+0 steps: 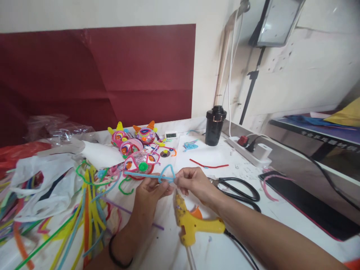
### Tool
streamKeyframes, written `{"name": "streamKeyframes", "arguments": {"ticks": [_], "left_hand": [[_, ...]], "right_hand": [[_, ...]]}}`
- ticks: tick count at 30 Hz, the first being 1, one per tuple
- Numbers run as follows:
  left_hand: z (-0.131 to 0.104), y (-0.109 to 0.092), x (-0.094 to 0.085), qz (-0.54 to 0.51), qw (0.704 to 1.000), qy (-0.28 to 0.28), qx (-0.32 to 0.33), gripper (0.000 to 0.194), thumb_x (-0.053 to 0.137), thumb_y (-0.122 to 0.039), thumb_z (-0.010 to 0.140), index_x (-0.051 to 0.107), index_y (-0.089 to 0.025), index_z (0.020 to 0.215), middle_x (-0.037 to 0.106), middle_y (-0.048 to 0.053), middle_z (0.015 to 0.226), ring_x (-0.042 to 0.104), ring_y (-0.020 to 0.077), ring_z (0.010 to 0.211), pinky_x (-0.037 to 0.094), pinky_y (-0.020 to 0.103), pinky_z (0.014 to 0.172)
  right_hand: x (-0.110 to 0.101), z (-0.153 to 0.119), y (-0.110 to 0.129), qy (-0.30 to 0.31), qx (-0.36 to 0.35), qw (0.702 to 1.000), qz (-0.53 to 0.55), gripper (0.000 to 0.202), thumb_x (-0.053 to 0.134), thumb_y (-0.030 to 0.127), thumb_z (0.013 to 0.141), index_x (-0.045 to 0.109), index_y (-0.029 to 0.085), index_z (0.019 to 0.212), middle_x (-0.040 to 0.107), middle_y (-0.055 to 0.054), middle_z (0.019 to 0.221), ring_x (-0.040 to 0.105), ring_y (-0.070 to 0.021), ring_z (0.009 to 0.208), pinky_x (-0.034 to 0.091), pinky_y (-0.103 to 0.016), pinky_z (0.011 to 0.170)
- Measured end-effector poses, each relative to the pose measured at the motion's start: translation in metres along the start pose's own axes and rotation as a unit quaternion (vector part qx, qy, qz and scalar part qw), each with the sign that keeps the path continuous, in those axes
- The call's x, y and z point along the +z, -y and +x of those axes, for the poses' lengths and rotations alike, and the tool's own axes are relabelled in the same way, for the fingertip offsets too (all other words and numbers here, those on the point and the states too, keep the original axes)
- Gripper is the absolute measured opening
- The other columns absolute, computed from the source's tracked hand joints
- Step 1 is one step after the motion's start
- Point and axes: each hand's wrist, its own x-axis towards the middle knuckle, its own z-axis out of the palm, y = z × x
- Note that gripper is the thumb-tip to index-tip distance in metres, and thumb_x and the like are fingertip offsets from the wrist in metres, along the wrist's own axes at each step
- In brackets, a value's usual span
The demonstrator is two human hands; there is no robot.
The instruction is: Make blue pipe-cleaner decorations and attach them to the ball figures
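Between my two hands is a light blue pipe cleaner (166, 167), bent into a small triangular loop with a straight length running off to the left. My left hand (152, 193) pinches it just below the loop. With thumb and fingertips, my right hand (194, 183) grips the loop's right corner. Below my hands a yellow hot glue gun (194, 224) lies on the table, a clear glue stick poking out of its back. Black-handled scissors (239, 189) rest by my right forearm, their blades partly hidden. Several decorated pipe-cleaner figures (142, 163) stand just beyond my left hand.
Many loose pipe cleaners (90, 210) and a white plastic bag (47, 187) cover the left side. A red pipe cleaner (209, 165) lies on white paper. Behind stand a black cup (215, 125) and a small digital clock (170, 135). At right are a power strip (247, 152) and a phone (312, 206).
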Motion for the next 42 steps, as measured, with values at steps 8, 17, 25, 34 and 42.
{"name": "streamKeyframes", "arguments": {"ticks": [8, 17, 25, 34, 42], "left_hand": [[0.000, -0.004, -0.003, -0.042, 0.999, 0.011, 0.000, 0.026, 0.072, -0.030, 0.069, 0.057, -0.015, 0.084, 0.067, -0.001, 0.064, 0.067, 0.0148, 0.055, 0.057, 0.027, 0.056], [0.002, -0.003, -0.004, -0.035, 0.999, -0.003, -0.001, 0.023, 0.073, -0.026, 0.066, 0.060, -0.016, 0.082, 0.068, -0.003, 0.059, 0.067, 0.0142, 0.055, 0.056, 0.026, 0.057], [0.002, -0.003, -0.002, -0.008, 1.000, -0.014, -0.008, 0.021, 0.073, -0.028, 0.066, 0.064, -0.012, 0.077, 0.069, 0.001, 0.058, 0.066, 0.0146, 0.053, 0.057, 0.026, 0.056], [0.003, 0.000, -0.007, 0.033, 0.999, -0.008, 0.011, 0.038, 0.079, -0.023, 0.058, 0.065, -0.014, 0.092, 0.071, 0.000, 0.065, 0.069, 0.0157, 0.059, 0.059, 0.028, 0.065], [0.008, 0.004, -0.012, 0.065, 0.997, -0.026, 0.036, 0.033, 0.080, -0.026, 0.058, 0.066, -0.013, 0.086, 0.071, 0.000, 0.061, 0.068, 0.0165, 0.055, 0.060, 0.029, 0.061]], "right_hand": [[0.000, -0.001, 0.004, -0.020, 0.010, 1.000, -0.022, 0.009, 0.061, 0.019, 0.061, 0.056, 0.015, 0.054, 0.049, 0.006, 0.040, 0.039, -0.0054, 0.035, 0.030, -0.019, 0.038], [-0.001, 0.001, 0.002, -0.041, 0.006, 0.999, -0.010, 0.012, 0.059, 0.019, 0.061, 0.055, 0.016, 0.051, 0.049, 0.006, 0.039, 0.038, -0.0052, 0.033, 0.030, -0.019, 0.038], [0.000, 0.002, 0.003, -0.069, 0.017, 0.997, 0.005, 0.012, 0.060, 0.020, 0.058, 0.054, 0.016, 0.049, 0.051, 0.005, 0.040, 0.040, -0.0050, 0.033, 0.030, -0.019, 0.036], [0.000, 0.001, 0.004, -0.077, 0.024, 0.997, 0.013, 0.014, 0.062, 0.021, 0.059, 0.054, 0.016, 0.049, 0.052, 0.004, 0.042, 0.040, -0.0051, 0.033, 0.030, -0.019, 0.036], [0.001, -0.001, 0.006, -0.067, 0.028, 0.997, 0.008, 0.015, 0.060, 0.019, 0.060, 0.053, 0.016, 0.047, 0.051, 0.005, 0.041, 0.039, -0.0049, 0.034, 0.030, -0.019, 0.037]]}}
